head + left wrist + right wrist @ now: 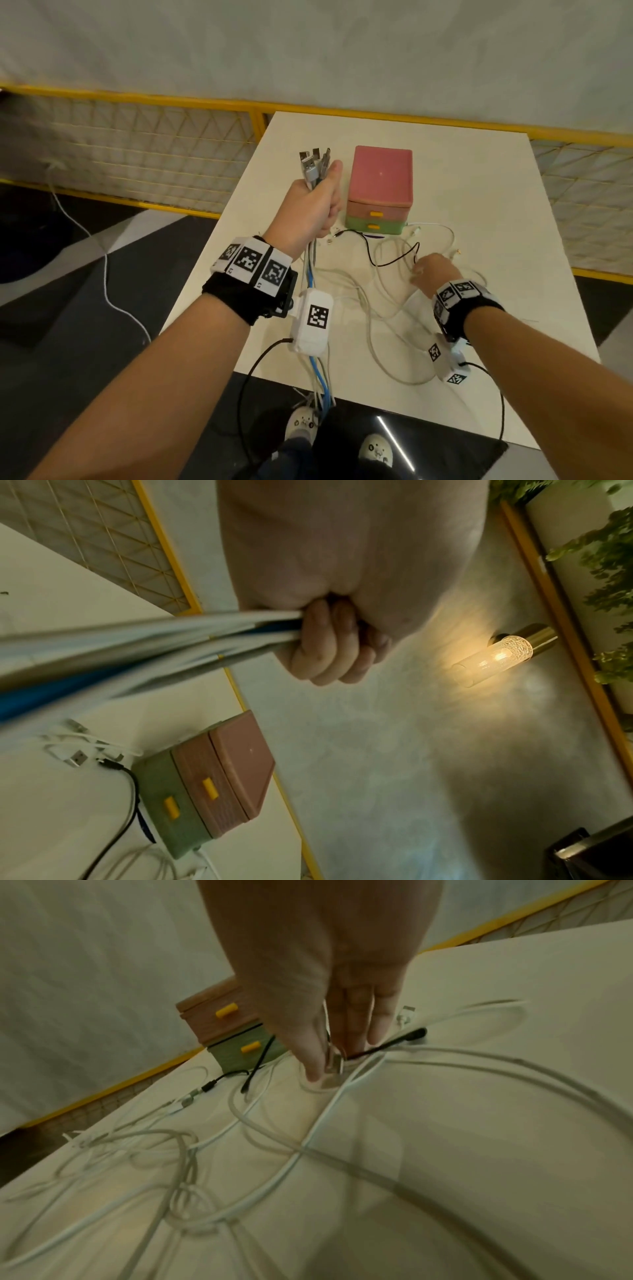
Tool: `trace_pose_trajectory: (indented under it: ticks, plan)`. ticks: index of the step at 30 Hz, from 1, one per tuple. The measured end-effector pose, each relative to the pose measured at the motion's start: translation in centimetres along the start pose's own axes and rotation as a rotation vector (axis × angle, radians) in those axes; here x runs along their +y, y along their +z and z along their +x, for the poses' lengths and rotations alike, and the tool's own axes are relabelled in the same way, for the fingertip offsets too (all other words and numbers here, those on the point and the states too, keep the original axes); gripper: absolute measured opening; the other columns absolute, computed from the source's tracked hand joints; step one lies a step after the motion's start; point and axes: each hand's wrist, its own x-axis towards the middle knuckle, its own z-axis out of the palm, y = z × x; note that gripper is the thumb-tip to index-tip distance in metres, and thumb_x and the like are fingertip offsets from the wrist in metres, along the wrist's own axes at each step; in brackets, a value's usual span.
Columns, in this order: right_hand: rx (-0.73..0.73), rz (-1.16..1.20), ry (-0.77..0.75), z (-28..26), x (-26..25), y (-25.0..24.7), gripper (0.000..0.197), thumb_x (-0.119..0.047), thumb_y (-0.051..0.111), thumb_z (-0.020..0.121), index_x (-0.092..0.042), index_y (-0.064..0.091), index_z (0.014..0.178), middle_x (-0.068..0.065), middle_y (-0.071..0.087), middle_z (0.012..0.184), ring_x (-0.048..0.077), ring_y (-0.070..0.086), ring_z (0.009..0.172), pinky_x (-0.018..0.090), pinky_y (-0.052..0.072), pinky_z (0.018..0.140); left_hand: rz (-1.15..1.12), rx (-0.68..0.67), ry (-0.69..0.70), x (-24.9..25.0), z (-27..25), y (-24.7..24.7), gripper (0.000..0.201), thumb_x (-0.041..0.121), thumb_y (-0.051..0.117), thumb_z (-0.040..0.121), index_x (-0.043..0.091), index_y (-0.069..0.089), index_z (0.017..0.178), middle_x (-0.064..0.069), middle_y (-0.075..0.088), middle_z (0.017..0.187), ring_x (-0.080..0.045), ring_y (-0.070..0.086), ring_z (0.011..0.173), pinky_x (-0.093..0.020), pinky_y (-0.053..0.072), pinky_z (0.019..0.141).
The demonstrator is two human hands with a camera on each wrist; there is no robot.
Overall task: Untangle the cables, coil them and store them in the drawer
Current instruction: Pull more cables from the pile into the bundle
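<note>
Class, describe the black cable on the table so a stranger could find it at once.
Start at the pink and green drawer box on the white table. Just in front of it, the black cable curves toward the right hand. Every other loose cable beside it is white or grey.

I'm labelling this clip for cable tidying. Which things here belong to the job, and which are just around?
Job:
left hand gripping a bundle of cables
right hand at a connector among the loose cables on the table
drawer unit, both drawers closed

Just around:
yellow mesh fence
wall lamp
</note>
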Motion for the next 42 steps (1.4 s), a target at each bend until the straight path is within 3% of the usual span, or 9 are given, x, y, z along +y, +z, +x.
trace_pose_trajectory:
  ticks: [5,10,14,19,26,31,34,39,42]
  plan:
    - [0.298,0.145,-0.115,-1.2,-0.5,-2.3,0.023,-0.006,0.048,0.084,-0.011,0.067,0.097,0.011,0.063,0.104,0.033,0.062,0.094,0.029,0.042,0.073,0.036,-0.023,0.048,-0.1,0.0,0.1,0.054,0.041,0.04,0.103,0.018,0.032,0.055,-0.007,0.031,0.058,-0.012,0.023,0.039,-0.019,0.018,0.041]
    - [0.548,0.521,-0.512,-5.0,-1.6,-7.1,0.014,-0.004,0.058,0.085,-0.011,0.064,0.095,0.003,0.065,0.092,0.02,0.062,0.082,0.029,0.053,0.077,0.139,-0.068,0.158,0.2,-0.1,1.3,0.051,0.041,0.038,0.104,0.013,0.071,0.077,-0.024,0.056,0.064,-0.009,0.031,0.037,-0.019,0.026,0.039]
    - [0.446,0.9,-0.65,-8.8,-3.4,-11.0,0.016,-0.001,0.052,0.092,-0.016,0.056,0.093,-0.012,0.061,0.091,0.018,0.064,0.091,0.028,0.054,0.085,0.248,-0.175,0.239,0.9,-0.1,3.4,0.038,0.037,0.039,0.104,0.019,0.073,0.108,0.011,0.046,0.043,-0.001,0.037,0.04,-0.019,0.032,0.045]
    - [0.477,1.184,-0.666,-11.2,-4.6,-13.5,0.016,0.004,0.047,0.094,-0.006,0.049,0.106,-0.005,0.055,0.091,0.013,0.065,0.08,0.034,0.058,0.081,0.255,-0.294,0.259,1.5,0.0,6.2,0.027,0.031,0.046,0.102,0.027,0.056,0.077,0.015,0.042,0.044,0.002,0.038,0.038,-0.015,0.033,0.044]
    - [0.503,1.413,-0.51,-11.8,-4.9,-13.7,0.031,0.001,0.062,0.086,-0.015,0.043,0.105,0.005,0.062,0.08,0.031,0.065,0.078,0.055,0.054,0.084,0.113,-0.319,0.246,1.5,0.3,7.3,0.026,0.038,0.046,0.101,0.033,0.066,0.118,0.006,0.034,0.055,-0.005,0.033,0.048,-0.02,0.03,0.044]
    - [0.521,1.355,-0.551,-11.7,-5.3,-13.1,0.027,0.003,0.058,0.087,-0.013,0.043,0.103,0.011,0.058,0.096,0.03,0.062,0.089,0.051,0.055,0.085,-0.076,-0.329,0.228,1.6,0.4,7.2,0.024,0.037,0.047,0.102,0.033,0.069,0.112,0.0,0.044,0.067,-0.014,0.037,0.057,-0.018,0.031,0.047]
    - [0.453,1.27,-0.578,-11.7,-5.5,-12.1,0.023,0.003,0.057,0.089,-0.007,0.045,0.105,0.005,0.055,0.093,0.017,0.063,0.073,0.033,0.058,0.076,-0.196,-0.263,0.201,2.3,0.7,6.9,0.031,0.031,0.046,0.103,0.03,0.073,0.088,0.009,0.044,0.058,-0.006,0.038,0.046,-0.015,0.033,0.043]
    - [0.265,0.904,-0.649,-11.4,-5.0,-10.0,0.022,-0.012,0.043,0.1,0.004,0.051,0.088,0.003,0.05,0.069,0.011,0.047,0.06,0.023,0.042,0.066,-0.337,-0.174,0.21,4.3,1.9,5.7,0.042,0.03,0.044,0.104,0.017,0.045,0.064,0.005,0.033,0.061,-0.01,0.021,0.051,-0.019,0.018,0.04]
    - [0.251,0.71,-0.664,-11.0,-4.4,-9.8,0.028,-0.018,0.035,0.102,-0.005,0.05,0.084,0.001,0.046,0.068,0.012,0.043,0.063,0.022,0.039,0.067,-0.328,-0.156,0.269,5.3,2.2,5.1,0.048,0.035,0.039,0.105,0.02,0.035,0.059,0.009,0.03,0.055,-0.009,0.024,0.052,-0.027,0.027,0.052]
